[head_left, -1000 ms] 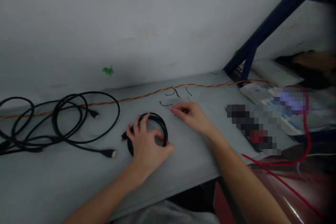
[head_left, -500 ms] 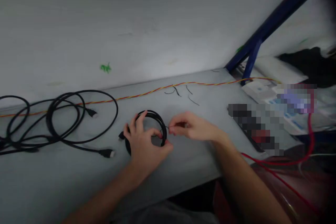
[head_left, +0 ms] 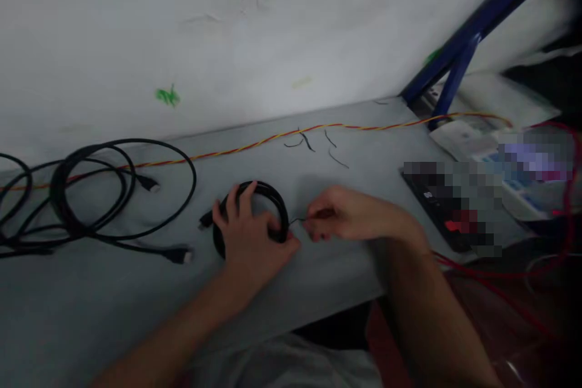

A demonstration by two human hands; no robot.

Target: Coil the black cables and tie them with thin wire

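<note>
A black cable wound into a small ring [head_left: 280, 206] lies on the grey table. Over its left and near side, my left hand [head_left: 250, 239] grips the coil with fingers and thumb. One dark plug [head_left: 207, 220] sticks out at the coil's left. My right hand [head_left: 348, 212], just to the right, pinches the end of a thin black twist tie [head_left: 297, 219] that runs to the coil's right side. How the tie passes around the coil is hidden by my left thumb.
More black cables in loose loops [head_left: 59, 194] lie at the left, with plugs showing. Several loose twist ties [head_left: 308, 142] lie near a red-yellow twisted wire [head_left: 240, 148] along the wall. At the right are a dark, partly blurred-out object [head_left: 427, 200], a blue metal frame [head_left: 454, 76] and red cords [head_left: 495, 276].
My right hand has drawn slightly away from the coil to the right, and more of the twist tie shows between them. My left hand still holds the coil. The camera view has shifted a little.
</note>
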